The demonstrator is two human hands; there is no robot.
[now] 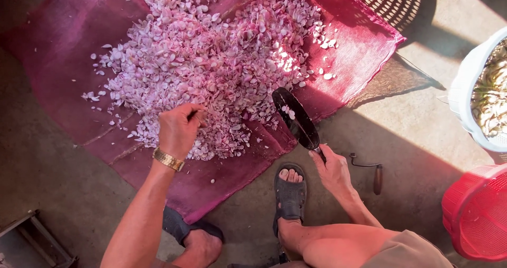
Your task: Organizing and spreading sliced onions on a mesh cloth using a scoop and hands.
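Where a red mesh sack (343, 51) lies spread under pale peels (211, 62), left hand (178, 129) curled closed in the heap, right hand (331, 170) gripping a dark curved blade (296, 117), red basket (475, 212) at right.

The person's left hand (178, 128) reaches forward, knuckles up, fingers curled inward into a loose fist. The right hand (331, 168) sits lower, nearer the knee, fingers closed in a grip, forearm angled back.

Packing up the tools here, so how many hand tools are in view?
2. A dark curved blade held in the right hand, over the red cloth's edge; a wooden-handled hook tool on the floor beside that hand. Others may be hidden.
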